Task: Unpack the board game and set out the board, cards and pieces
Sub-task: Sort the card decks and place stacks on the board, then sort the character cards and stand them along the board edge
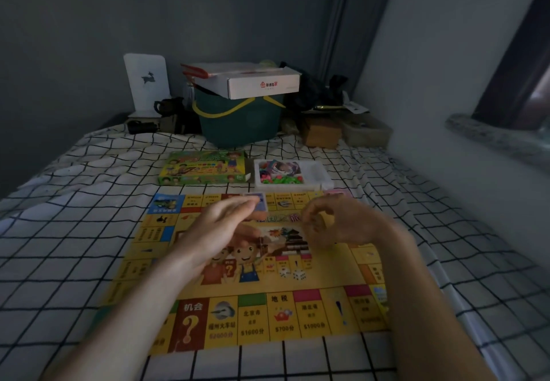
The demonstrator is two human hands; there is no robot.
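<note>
The yellow game board (327,306) lies flat and unfolded on the checked bedsheet. Above its middle, my left hand (226,226) holds a small blue-backed card (259,202) at its fingertips near the board's far edge. My right hand (333,223) hovers beside it with curled fingers; whether it holds anything is unclear. Beyond the board lie the green game box (202,167) and a white tray (323,176) with green and pink pieces and cards in it.
A dark green bin (238,124) with a white carton (262,83) on top stands at the far end of the bed, among small boxes and dark objects. A wall runs along the right side. The checked sheet (59,231) spreads left and right of the board.
</note>
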